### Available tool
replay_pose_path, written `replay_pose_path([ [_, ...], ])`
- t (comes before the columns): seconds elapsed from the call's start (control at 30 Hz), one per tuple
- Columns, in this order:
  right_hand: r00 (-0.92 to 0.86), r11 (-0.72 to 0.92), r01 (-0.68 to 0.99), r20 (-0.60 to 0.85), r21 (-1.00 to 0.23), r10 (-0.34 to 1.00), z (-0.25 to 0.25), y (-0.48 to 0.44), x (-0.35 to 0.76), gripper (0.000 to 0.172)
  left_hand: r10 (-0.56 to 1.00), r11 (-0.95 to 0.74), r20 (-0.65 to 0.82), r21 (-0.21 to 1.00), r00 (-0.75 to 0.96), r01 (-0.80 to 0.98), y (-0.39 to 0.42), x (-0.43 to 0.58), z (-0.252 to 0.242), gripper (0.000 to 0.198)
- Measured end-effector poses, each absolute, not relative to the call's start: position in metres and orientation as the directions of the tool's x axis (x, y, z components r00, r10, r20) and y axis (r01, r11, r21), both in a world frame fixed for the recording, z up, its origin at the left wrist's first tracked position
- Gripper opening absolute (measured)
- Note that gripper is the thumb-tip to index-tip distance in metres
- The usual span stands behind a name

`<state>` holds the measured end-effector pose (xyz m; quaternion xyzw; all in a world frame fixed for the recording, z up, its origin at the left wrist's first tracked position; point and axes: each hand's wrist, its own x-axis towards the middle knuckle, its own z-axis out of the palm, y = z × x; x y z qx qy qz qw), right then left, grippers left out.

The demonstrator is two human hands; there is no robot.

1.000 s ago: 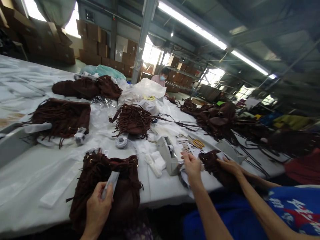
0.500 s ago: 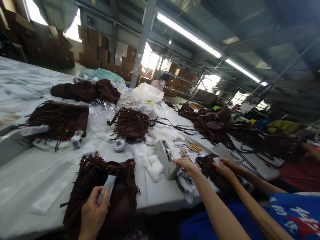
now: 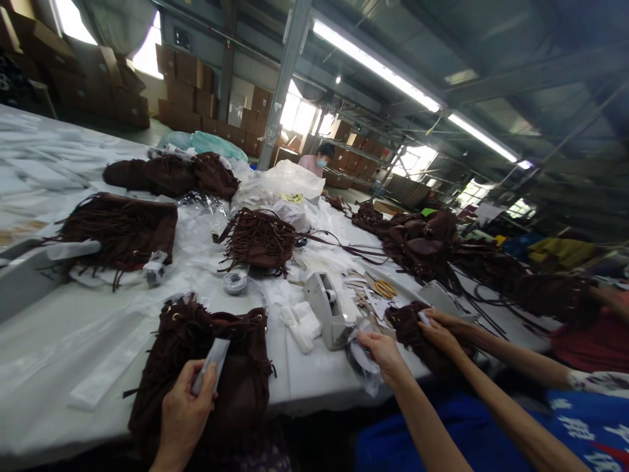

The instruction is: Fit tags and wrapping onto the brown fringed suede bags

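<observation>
My left hand (image 3: 183, 412) is at the bottom edge, closed on a thin grey-white strip (image 3: 211, 364) pinched between thumb and fingers. It is held over a dark brown fringed suede bag (image 3: 236, 367) that lies at the near edge of the white-covered table (image 3: 59, 341). My right hand is out of sight. To the right, a co-worker in blue has one hand (image 3: 379, 349) on crumpled white wrapping beside a grey tape dispenser (image 3: 327, 308) and another hand (image 3: 439, 335) on a small brown bag (image 3: 410, 328).
More fringed brown bags lie at the left (image 3: 122, 229), centre (image 3: 258, 239) and back (image 3: 171, 174). A heap of brown bags with straps (image 3: 427, 242) fills the right side. Plastic bags (image 3: 282, 187), tape rolls (image 3: 236, 282), yellow-handled scissors (image 3: 386, 288), stacked cartons and a distant person are behind.
The co-worker's nearer hand has drawn back from the tape dispenser to the crumpled wrapping at the table edge. My left hand keeps its hold on the strip, barely shifting.
</observation>
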<state>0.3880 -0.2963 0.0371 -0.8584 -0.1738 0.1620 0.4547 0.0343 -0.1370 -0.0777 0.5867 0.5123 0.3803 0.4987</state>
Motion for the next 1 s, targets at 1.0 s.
replay_pose_path([
  [1.0,0.805,-0.760,0.593,0.223,-0.266,0.550,0.027,-0.282,0.385,0.031,0.983,-0.034,0.021,0.997,0.185,0.070,-0.139,0.036,-0.057,0.033],
])
